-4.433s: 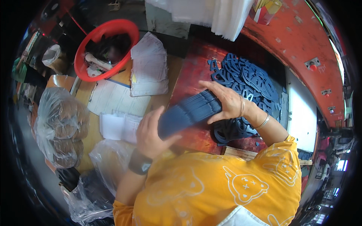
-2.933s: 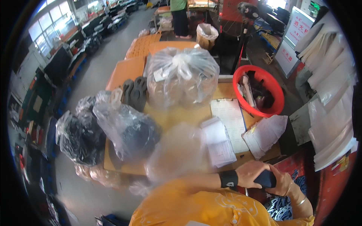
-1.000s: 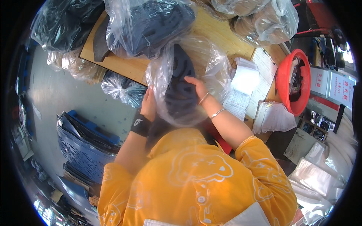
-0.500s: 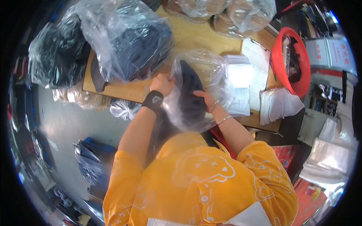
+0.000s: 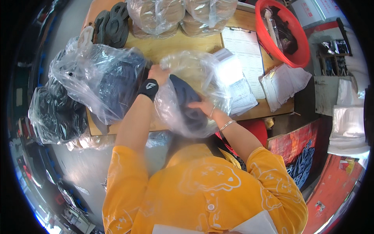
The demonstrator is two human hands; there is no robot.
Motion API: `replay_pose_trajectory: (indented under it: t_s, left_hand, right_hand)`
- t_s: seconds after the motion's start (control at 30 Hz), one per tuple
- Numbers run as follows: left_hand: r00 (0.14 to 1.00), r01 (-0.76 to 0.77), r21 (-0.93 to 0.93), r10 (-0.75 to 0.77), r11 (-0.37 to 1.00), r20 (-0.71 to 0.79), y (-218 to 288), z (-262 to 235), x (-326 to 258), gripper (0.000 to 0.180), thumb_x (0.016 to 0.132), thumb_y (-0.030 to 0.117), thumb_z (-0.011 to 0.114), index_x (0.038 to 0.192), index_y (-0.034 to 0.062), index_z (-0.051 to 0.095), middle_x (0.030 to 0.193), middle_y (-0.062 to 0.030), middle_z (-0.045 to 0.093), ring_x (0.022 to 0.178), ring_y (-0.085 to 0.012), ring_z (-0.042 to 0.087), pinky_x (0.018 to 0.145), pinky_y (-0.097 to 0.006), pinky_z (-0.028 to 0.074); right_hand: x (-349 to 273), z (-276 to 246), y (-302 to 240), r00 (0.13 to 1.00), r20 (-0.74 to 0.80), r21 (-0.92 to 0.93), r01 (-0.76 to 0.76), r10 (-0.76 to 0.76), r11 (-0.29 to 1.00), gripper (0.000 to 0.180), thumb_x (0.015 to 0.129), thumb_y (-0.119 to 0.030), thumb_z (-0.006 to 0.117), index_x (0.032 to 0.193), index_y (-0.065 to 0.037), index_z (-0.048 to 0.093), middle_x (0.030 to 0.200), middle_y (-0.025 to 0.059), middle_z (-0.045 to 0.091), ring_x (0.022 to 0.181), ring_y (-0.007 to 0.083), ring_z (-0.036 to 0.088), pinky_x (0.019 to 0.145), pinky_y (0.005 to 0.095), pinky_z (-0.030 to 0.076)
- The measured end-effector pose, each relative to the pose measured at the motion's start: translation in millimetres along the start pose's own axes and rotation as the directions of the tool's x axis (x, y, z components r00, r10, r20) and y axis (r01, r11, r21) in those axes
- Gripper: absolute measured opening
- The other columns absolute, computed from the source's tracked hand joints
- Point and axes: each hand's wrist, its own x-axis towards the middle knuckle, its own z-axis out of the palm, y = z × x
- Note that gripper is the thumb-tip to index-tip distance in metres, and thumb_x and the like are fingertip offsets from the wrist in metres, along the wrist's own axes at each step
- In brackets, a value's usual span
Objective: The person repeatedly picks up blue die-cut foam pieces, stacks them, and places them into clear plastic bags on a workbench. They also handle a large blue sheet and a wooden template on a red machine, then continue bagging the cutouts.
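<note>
A clear plastic bag [image 5: 167,105] stands at the table's near edge, its mouth bunched and open toward the far side. Inside it lies a dark navy curved piece [image 5: 186,93], shaped like a shoe sole; whether it is one or a stack I cannot tell. My left hand [image 5: 159,73], with a black wristband, is closed on the bag's upper left edge. My right hand [image 5: 203,105], bracelets at its wrist, grips the dark piece from the right, thumb across it, other fingers hidden. Left of them, a filled clear bag [image 5: 113,85] holds more dark navy pieces.
Another bag of dark pieces [image 5: 58,117] sits at far left. Dark grey soles [image 5: 117,27] and bagged tan stacks [image 5: 157,17] stand at the back. Right are white papers [image 5: 237,87], a clipboard [image 5: 245,50], a red basin [image 5: 263,31] and a white cloth bundle [image 5: 286,84].
My head view has shifted, so the table's contents sit lower and further left or right. Both hands keep hold; the bag and dark piece have tilted, and the left hand has risen slightly.
</note>
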Motion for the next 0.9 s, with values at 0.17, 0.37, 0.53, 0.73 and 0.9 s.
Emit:
replay_pose_trajectory:
  t_s: [0.17, 0.37, 0.53, 0.73, 0.9]
  left_hand:
    - [0.956, -0.288, -0.753, 0.141, 0.592, -0.256, 4.3, -24.8, -29.6, 0.032, 0.083, 0.018, 0.069, 0.108, -0.0012, 0.065, 0.095, -0.0104, 0.068, 0.086, -0.0120, 0.058, 0.077, -0.028, 0.047]
    - [0.637, -0.594, -0.045, 0.435, 0.804, -0.636, 14.0, -46.5, -118.3, 0.070, 0.071, 0.017, 0.074, 0.135, 0.0082, 0.047, 0.128, -0.0199, 0.052, 0.119, -0.0361, 0.048, 0.098, -0.043, 0.042]
    - [0.802, -0.596, -0.297, 0.572, 0.746, -0.174, 24.4, 12.8, -136.7, 0.047, 0.085, 0.020, 0.064, 0.127, 0.0058, 0.053, 0.120, -0.0207, 0.056, 0.104, -0.0337, 0.058, 0.089, -0.040, 0.048]
    - [0.905, -0.425, -0.444, 0.382, 0.789, -0.188, -11.9, 60.6, -120.1, 0.038, 0.087, 0.024, 0.060, 0.121, 0.0081, 0.056, 0.120, -0.0194, 0.056, 0.111, -0.0361, 0.054, 0.097, -0.042, 0.043]
    - [0.875, -0.484, -0.320, 0.460, 0.814, -0.153, -11.7, 40.4, -112.2, 0.036, 0.090, 0.023, 0.055, 0.123, 0.0099, 0.056, 0.119, -0.0190, 0.058, 0.109, -0.0358, 0.055, 0.096, -0.042, 0.043]
  right_hand:
    - [3.7, -4.3, 7.1, 0.985, -0.083, -0.121, -0.162, 0.153, 0.979, 0.065, 0.078, -0.018, 0.071, 0.136, -0.002, 0.046, 0.121, 0.0126, 0.060, 0.107, 0.0232, 0.058, 0.095, 0.0359, 0.045]
    - [24.1, 16.7, 6.0, 0.986, 0.072, 0.184, -0.163, 0.152, 0.969, 0.037, 0.085, -0.018, 0.064, 0.118, -0.002, 0.062, 0.112, 0.0110, 0.066, 0.103, 0.0234, 0.062, 0.093, 0.0381, 0.048]
    - [55.5, 34.1, 17.5, 0.996, 0.060, -0.045, 0.064, -0.061, 0.997, 0.042, 0.081, -0.015, 0.067, 0.120, -0.002, 0.059, 0.115, 0.0135, 0.062, 0.105, 0.0236, 0.060, 0.090, 0.0366, 0.049]
    - [103.0, 10.5, 44.9, 0.878, 0.205, -0.744, 0.427, -0.432, 0.514, 0.037, 0.074, -0.014, 0.074, 0.108, -0.003, 0.066, 0.101, 0.0121, 0.068, 0.092, 0.0197, 0.064, 0.083, 0.0326, 0.052]
    - [103.9, -6.9, 47.3, 0.950, 0.026, -0.709, 0.237, -0.311, 0.664, 0.039, 0.074, -0.013, 0.071, 0.111, -0.003, 0.062, 0.098, 0.0121, 0.067, 0.086, 0.0200, 0.064, 0.073, 0.0329, 0.052]
